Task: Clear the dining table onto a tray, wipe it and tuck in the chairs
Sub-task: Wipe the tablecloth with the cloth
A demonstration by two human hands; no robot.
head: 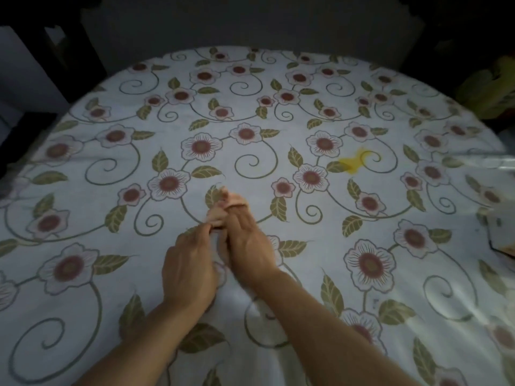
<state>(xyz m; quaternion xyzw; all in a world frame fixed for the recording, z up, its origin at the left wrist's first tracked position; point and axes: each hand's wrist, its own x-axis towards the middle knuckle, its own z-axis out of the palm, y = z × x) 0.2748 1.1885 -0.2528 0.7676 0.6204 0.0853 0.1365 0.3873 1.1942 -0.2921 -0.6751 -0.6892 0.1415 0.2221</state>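
Note:
The round dining table [278,151] is covered by a white cloth printed with pink flowers and green leaves. A yellow stain [353,162] marks the cloth right of the middle. My left hand [189,270] and my right hand [249,242] are pressed together over the near middle of the table, fingers meeting at the tips. Motion blur smears the fingers. I cannot tell whether anything small is held between them.
A box or tray corner [501,238] pokes in at the right edge, with clear plastic [490,162] above it. A yellow-green object [490,90] lies beyond the table at the far right. Dark chair backs stand behind the table's far edge.

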